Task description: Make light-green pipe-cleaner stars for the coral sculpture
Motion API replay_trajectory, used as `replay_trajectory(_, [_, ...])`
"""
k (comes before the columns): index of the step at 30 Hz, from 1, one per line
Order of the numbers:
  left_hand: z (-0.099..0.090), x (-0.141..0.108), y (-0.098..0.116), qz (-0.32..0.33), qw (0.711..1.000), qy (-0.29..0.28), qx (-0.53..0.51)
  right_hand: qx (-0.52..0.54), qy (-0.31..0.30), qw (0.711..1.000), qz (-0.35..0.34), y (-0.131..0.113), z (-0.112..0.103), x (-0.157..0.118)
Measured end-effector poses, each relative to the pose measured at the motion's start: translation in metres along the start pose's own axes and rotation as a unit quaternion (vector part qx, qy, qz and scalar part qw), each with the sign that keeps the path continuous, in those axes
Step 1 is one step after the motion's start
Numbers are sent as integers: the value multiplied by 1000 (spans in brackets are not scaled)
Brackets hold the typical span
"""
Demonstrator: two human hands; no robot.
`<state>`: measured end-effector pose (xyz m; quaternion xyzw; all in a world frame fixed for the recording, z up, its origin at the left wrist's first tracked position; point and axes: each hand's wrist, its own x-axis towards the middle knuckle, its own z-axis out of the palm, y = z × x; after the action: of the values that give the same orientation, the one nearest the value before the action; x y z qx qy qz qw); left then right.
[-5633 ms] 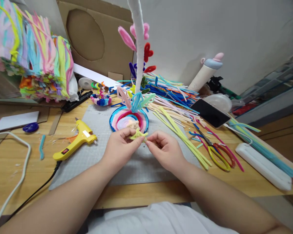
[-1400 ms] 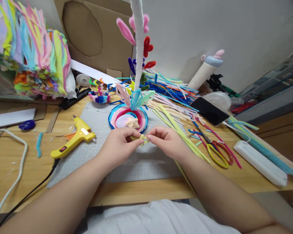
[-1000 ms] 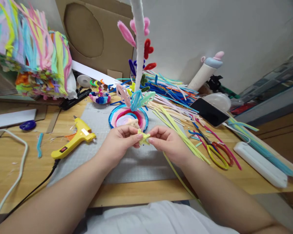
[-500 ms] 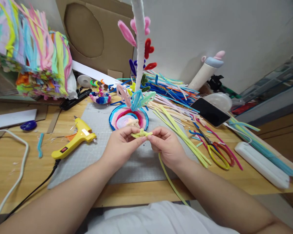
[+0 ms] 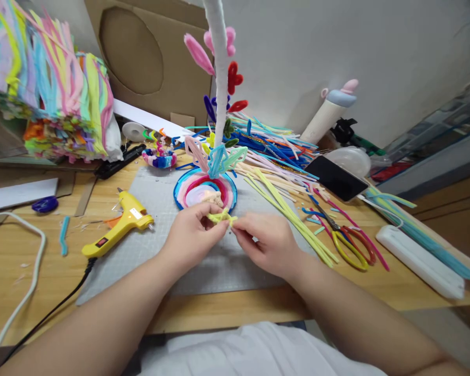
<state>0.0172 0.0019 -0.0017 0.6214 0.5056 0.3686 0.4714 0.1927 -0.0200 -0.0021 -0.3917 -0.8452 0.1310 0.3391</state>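
My left hand (image 5: 190,232) pinches a bent, folded piece of yellow-green pipe cleaner (image 5: 220,215) between thumb and fingers. At the right end of that piece, my right hand (image 5: 269,241) has its thumb and fingertips closed on it. Just behind the hands stands a round base (image 5: 179,194) wound in blue, pink and red rings, with a small cream piece (image 5: 212,197) on it. A white wrapped stem (image 5: 221,89) rises behind the hands, with pink, red, purple and green pipe-cleaner petals and leaves around it. Fingers hide part of the held piece.
A yellow glue gun (image 5: 119,224) lies left on the grey cutting mat (image 5: 141,266). Loose yellow-green pipe cleaners (image 5: 293,222), scissors (image 5: 350,248), a phone (image 5: 337,178) and a white power strip (image 5: 419,261) lie to the right. Bundled pipe cleaners (image 5: 62,89) stand back left.
The long yellow-green tail that hung below my right hand is out of sight. My right hand has turned slightly, and the view has shifted a little.
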Motion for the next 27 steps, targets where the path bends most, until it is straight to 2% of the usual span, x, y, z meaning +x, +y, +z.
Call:
replay_trajectory(3, [-7, 1, 2, -41, 990, -131, -15, 90, -36, 995, 37, 4, -6, 3])
replay_trajectory(5, [-10, 2, 3, -71, 973, -208, -72, 210, -62, 971, 100, 5, -8, 6])
replay_trajectory(8, [-14, 3, 5, -103, 944, -279, -140, 360, -65, 915, 170, 6, -8, 9])
replay_trajectory(10, [-16, 3, 5, -118, 930, -300, -176, 400, -56, 899, 172, 6, -6, 9])
replay_trajectory(14, [-16, 1, 5, -144, 915, -290, -240, 370, -14, 920, 129, 7, -2, 5])
replay_trajectory(22, [-9, 3, 4, -152, 907, -212, -331, 249, 79, 964, 42, 4, 4, 2])
replay_trajectory(24, [-7, 3, 3, -140, 915, -190, -327, 241, 85, 965, 59, 1, 5, 2])
replay_trajectory(27, [-4, 2, 0, -89, 938, -146, -301, 282, 104, 944, 138, -2, 10, 3])
